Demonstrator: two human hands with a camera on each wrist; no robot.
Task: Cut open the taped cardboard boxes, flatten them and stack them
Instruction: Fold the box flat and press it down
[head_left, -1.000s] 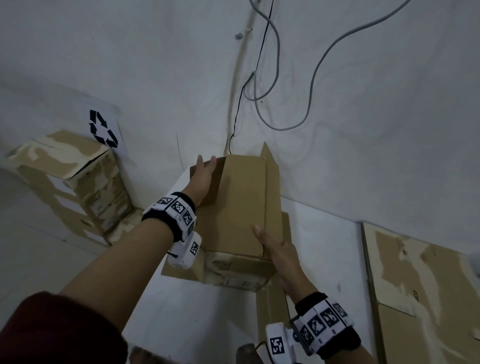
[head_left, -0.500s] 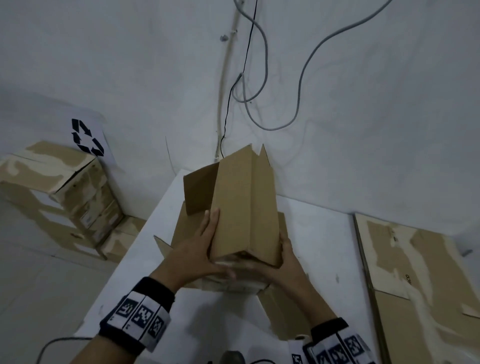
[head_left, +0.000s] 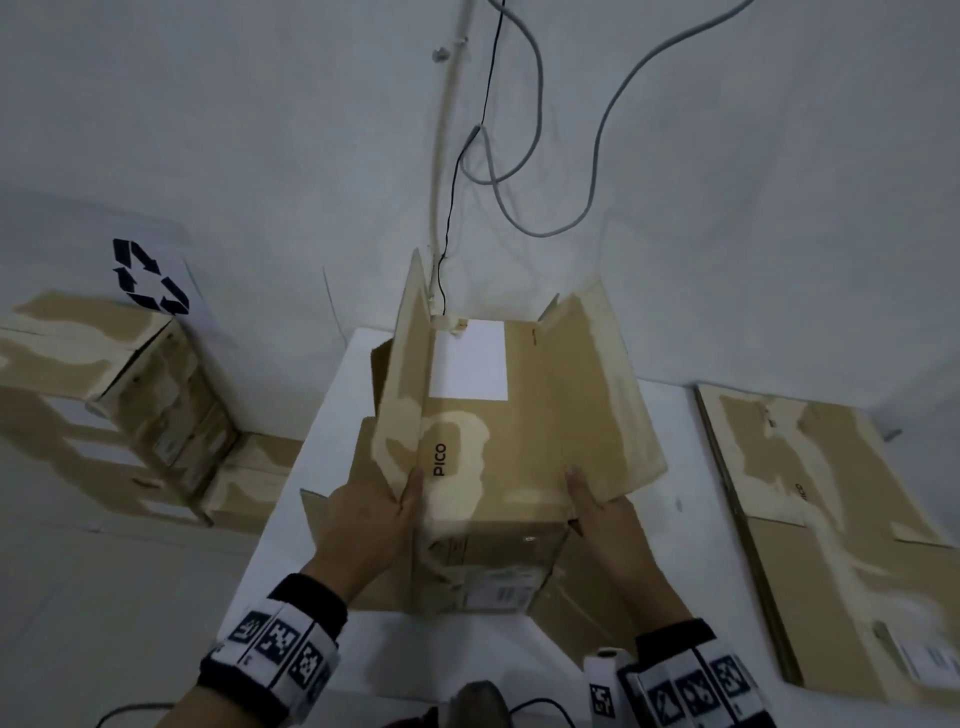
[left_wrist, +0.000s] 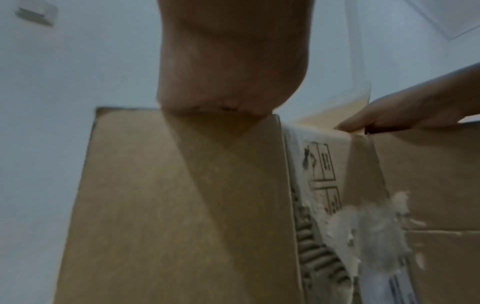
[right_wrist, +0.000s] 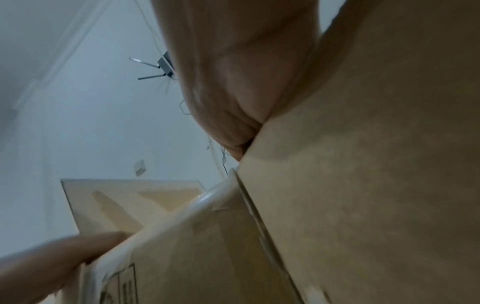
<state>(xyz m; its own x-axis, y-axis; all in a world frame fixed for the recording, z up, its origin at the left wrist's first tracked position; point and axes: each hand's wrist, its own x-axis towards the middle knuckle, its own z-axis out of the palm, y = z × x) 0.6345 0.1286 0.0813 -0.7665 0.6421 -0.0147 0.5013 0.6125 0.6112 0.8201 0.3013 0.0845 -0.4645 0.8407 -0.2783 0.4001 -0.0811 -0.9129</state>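
A brown cardboard box (head_left: 483, 467) with a white label and the word PICO on its upper face lies on the white table (head_left: 322, 415). Long flaps stand up along its left and right sides. My left hand (head_left: 374, 519) grips the left side at the near end, thumb on the upper face. My right hand (head_left: 608, 525) grips the right side the same way, its fingers hidden under the flap. In the left wrist view my left hand's palm (left_wrist: 228, 61) presses on a cardboard edge (left_wrist: 182, 205). In the right wrist view my right hand (right_wrist: 233, 82) lies against the cardboard (right_wrist: 363, 185).
Flattened cardboard (head_left: 831, 519) lies at the table's right. Several taped boxes (head_left: 114, 405) are stacked on the floor at the left under a recycling sign (head_left: 148, 275). Cables (head_left: 545, 182) hang on the wall behind. A dark object (head_left: 478, 701) sits at the near table edge.
The box has been turned so its broad labelled face is up and its side flaps spread. Both hands have shifted to its near end, one on each side.
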